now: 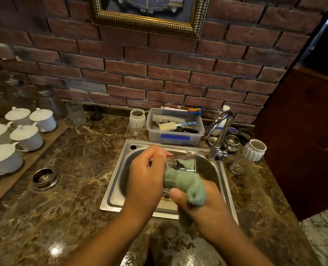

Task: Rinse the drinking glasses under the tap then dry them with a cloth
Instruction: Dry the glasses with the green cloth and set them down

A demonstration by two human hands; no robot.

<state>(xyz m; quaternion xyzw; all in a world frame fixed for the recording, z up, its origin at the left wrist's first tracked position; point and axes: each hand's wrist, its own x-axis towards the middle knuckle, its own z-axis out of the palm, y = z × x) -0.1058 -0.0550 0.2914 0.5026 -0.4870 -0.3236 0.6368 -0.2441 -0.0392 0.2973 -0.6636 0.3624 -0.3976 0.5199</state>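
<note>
A clear plastic tub (154, 134) on the marble counter (82, 150) holds a bristle brush (167, 118) and a sponge brush (168, 127). A white ribbed jar (138, 118) stands just left of the tub, and far left of it white lidded cups (27, 137) sit on a wooden board (49, 138). Above the tub hangs a gold-framed picture (149, 25).

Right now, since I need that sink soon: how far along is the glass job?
Done: nothing I can confirm as finished. In hand: the left hand grips a clear glass over the sink while the right hand holds a green cloth pushed into it, so drying. Left: a small glass right of the tap and a tall glass by the wall stand on the counter, wet or dry unclear.
</note>
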